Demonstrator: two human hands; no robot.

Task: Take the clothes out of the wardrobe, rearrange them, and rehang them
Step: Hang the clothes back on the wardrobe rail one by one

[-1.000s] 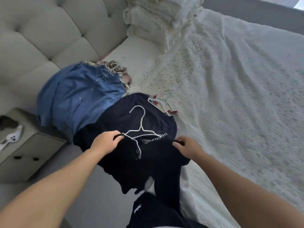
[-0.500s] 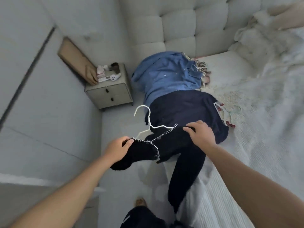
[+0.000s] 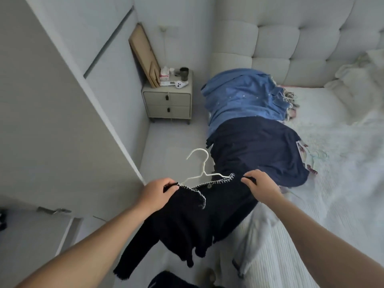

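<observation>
We hold black cardigan (image 3: 199, 215) on white hanger (image 3: 202, 173) off bed (image 3: 332, 204) edge: L hand (image 3: 156, 193) & R hand (image 3: 260, 187) each pinch a shoulder; nightstand (image 3: 168, 100) by headboard (image 3: 301, 48)

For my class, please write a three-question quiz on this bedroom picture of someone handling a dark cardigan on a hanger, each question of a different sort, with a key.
1. True or false: both hands grip the black cardigan at its shoulders.
2. Which garment lies nearest the headboard? A) blue denim shirt B) navy garment C) a red coat
3. Fill in: the white hanger has its hook pointing toward the ______.

Key
1. True: the left hand and right hand each hold one shoulder.
2. A
3. Nightstand
</observation>
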